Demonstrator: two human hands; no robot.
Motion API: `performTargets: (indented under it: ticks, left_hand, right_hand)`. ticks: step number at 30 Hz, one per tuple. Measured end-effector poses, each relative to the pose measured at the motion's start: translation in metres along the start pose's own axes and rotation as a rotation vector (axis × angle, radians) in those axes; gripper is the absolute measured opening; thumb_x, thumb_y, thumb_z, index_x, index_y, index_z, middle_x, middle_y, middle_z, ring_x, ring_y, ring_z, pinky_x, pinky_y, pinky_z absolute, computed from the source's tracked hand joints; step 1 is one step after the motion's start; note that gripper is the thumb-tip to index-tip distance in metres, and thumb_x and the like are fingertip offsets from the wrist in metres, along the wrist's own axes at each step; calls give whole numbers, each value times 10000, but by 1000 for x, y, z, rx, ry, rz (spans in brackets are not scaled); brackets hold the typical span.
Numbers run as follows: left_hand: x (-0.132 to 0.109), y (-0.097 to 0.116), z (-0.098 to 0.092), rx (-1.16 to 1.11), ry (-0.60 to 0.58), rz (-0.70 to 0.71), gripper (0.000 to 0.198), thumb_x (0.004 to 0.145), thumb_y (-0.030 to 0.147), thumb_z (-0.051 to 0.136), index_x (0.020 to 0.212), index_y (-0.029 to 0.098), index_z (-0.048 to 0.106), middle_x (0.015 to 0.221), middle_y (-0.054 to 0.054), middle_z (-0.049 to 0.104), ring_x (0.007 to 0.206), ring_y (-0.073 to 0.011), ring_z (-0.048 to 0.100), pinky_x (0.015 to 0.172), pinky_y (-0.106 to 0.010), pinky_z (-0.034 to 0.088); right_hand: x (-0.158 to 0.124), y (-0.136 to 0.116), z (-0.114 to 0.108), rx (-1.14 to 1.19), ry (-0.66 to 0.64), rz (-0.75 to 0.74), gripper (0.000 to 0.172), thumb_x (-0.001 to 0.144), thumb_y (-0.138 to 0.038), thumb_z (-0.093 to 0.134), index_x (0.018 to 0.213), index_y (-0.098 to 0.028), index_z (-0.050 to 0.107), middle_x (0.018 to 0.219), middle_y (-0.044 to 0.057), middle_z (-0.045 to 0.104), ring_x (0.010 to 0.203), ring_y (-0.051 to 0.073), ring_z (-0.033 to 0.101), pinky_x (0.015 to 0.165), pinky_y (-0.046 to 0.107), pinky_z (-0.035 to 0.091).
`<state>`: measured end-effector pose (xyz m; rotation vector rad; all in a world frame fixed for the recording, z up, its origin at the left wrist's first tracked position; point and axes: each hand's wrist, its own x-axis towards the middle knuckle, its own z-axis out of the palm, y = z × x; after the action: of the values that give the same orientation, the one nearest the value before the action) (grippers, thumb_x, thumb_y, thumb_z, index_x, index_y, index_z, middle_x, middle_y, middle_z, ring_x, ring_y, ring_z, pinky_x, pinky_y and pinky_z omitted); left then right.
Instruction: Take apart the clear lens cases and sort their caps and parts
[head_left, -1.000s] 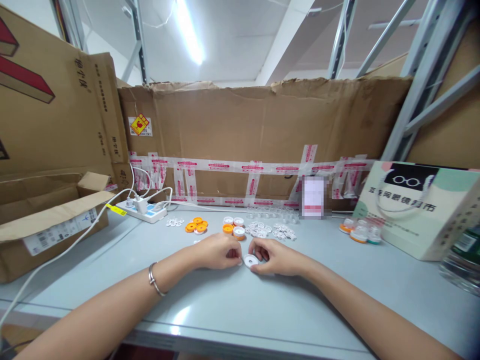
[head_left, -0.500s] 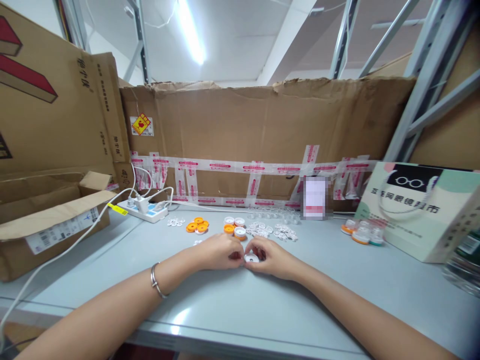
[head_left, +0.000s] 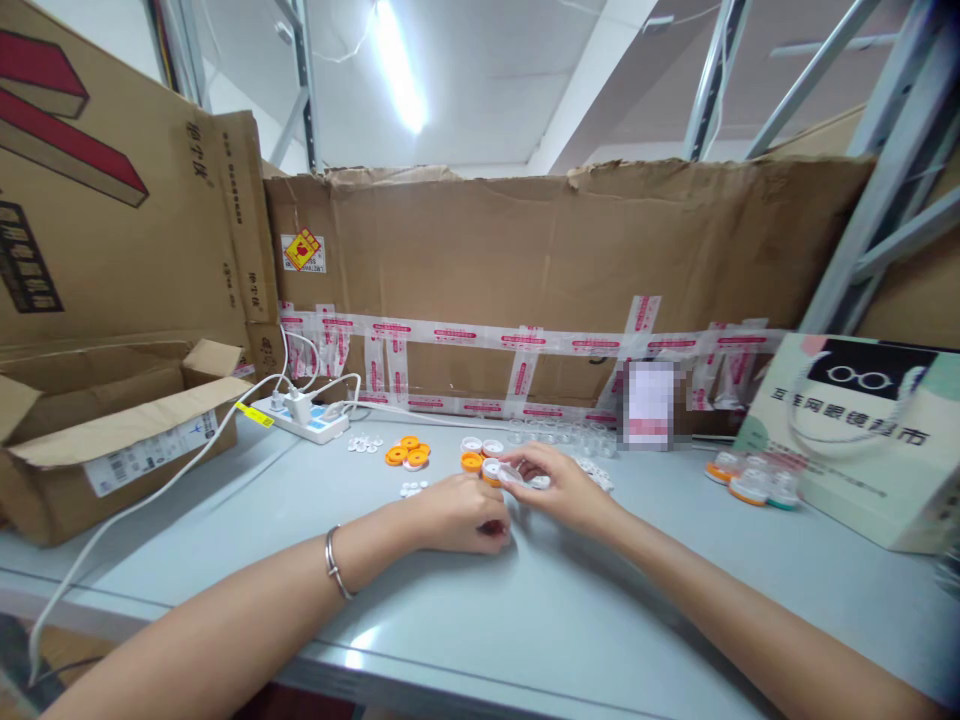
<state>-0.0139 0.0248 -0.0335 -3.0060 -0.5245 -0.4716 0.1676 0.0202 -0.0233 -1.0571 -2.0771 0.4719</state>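
Observation:
My left hand rests low over the grey table with its fingers curled in; what they hold, if anything, is hidden. Just behind it and to the right, my right hand pinches a white disc between thumb and fingers, with the disc tilted. Close beyond the fingertips stands a cluster of white and orange round caps. Loose orange discs lie left of that cluster, and small white pieces lie near my left wrist. Partly behind my right hand are small white parts.
Clear round cups line the back. Clear-topped pieces with coloured bases stand by a paper bag on the right. An open carton, a power strip and its white cable occupy the left. Small white rings lie nearby.
My right hand has moved up and away from my left with the white disc, toward the caps. My left hand has turned slightly and stayed low. The view has shifted a little.

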Motion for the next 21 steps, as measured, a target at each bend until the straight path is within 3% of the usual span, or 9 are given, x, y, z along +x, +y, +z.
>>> performTargets:
  ticks: [4,9,14,18,21]
  left_hand:
    - [0,-1,0,-7,4,7,109,708,166,532,743,198,631,692,1,643,656,-135,557,676,-229,391]
    - [-1,0,-4,14,11,33,77,702,173,561,722,188,634,672,-7,633,640,-141,562,646,-229,394]
    - [-6,-3,-4,50,13,46,71,695,187,574,703,181,645,655,-10,638,615,-148,562,607,-235,395]
    - [-8,-5,-5,63,8,42,66,684,189,581,687,182,646,644,-10,639,608,-152,560,598,-239,399]
    - [-8,-6,-6,54,6,20,70,696,185,571,707,186,640,662,-11,637,632,-156,567,618,-239,407]
  right_hand:
    - [40,4,20,40,-36,-51,281,683,-173,585,964,-179,581,949,59,595,856,169,555,775,318,461]
    - [94,-1,60,145,-145,-20,336,665,-87,597,983,-191,558,948,34,610,894,152,564,850,325,440]
    - [119,-13,92,132,-261,-3,365,583,-44,663,912,-184,591,844,16,638,819,162,592,802,332,462]
    - [124,-19,97,135,-271,3,376,544,-50,694,887,-176,605,839,31,649,835,190,600,808,362,458]
    - [124,-24,84,173,-203,-2,339,633,-129,663,956,-182,576,972,56,630,943,180,573,857,344,438]
